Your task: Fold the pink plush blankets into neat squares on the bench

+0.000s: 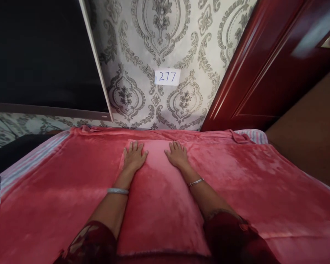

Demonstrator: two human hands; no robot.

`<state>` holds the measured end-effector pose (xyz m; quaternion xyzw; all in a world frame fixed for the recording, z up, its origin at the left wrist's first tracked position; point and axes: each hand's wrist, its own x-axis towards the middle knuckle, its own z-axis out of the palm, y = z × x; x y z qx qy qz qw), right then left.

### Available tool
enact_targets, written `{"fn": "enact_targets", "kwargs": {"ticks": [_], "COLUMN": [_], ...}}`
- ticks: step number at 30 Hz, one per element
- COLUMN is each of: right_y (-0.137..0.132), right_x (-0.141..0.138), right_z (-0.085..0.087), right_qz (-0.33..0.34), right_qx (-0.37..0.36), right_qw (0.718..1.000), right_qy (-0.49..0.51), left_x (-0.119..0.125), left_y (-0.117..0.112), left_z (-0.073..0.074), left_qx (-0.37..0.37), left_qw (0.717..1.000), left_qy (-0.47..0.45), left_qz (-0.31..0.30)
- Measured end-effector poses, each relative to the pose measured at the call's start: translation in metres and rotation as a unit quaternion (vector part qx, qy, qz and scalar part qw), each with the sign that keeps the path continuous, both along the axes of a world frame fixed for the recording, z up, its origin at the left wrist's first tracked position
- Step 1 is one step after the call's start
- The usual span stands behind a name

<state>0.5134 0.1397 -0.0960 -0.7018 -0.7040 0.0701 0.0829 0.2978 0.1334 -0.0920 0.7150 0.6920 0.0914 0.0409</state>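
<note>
A long strip of pink-red plush blanket (162, 205) lies flat, running from near my body toward the wall. My left hand (134, 157) rests palm down on the strip's far left corner, fingers spread. On the far right corner, my right hand (178, 156) presses flat with its fingers stretched out. Neither hand grips anything. Beneath the strip, a wide plush cover (77, 187) of the same colour spreads to both sides. Its far edge is rumpled along the wall.
Striped cloth (254, 135) shows under the cover's edges. A patterned wall (159, 99) with a paper label (167, 77) marked 277 stands ahead. A large dark screen (44, 55) is at the left, a dark red door (253, 73) at the right.
</note>
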Motion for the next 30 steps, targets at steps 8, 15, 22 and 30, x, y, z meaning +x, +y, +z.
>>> {"fn": "enact_targets", "kwargs": {"ticks": [8,15,22,30], "right_y": [-0.001,-0.001,-0.015,-0.103], "right_x": [0.001,0.001,-0.007,-0.08], "right_z": [-0.002,-0.004,0.021,0.036], "right_qz": [-0.006,-0.007,0.001,0.152], "right_qx": [-0.009,-0.005,0.004,0.032], "right_qw": [1.0,1.0,1.0,0.987], "right_qy": [0.006,-0.008,-0.017,0.034], "left_x": [-0.001,-0.001,0.0,-0.008], "left_y": [0.002,0.002,0.0,-0.056], "left_z": [0.0,-0.001,0.007,0.041], "left_qx": [-0.017,-0.019,-0.014,0.055], "left_qw": [1.0,1.0,0.999,0.996], "left_qy": [0.0,0.001,-0.032,-0.054], "left_qz": [0.0,0.006,-0.002,-0.032]}}
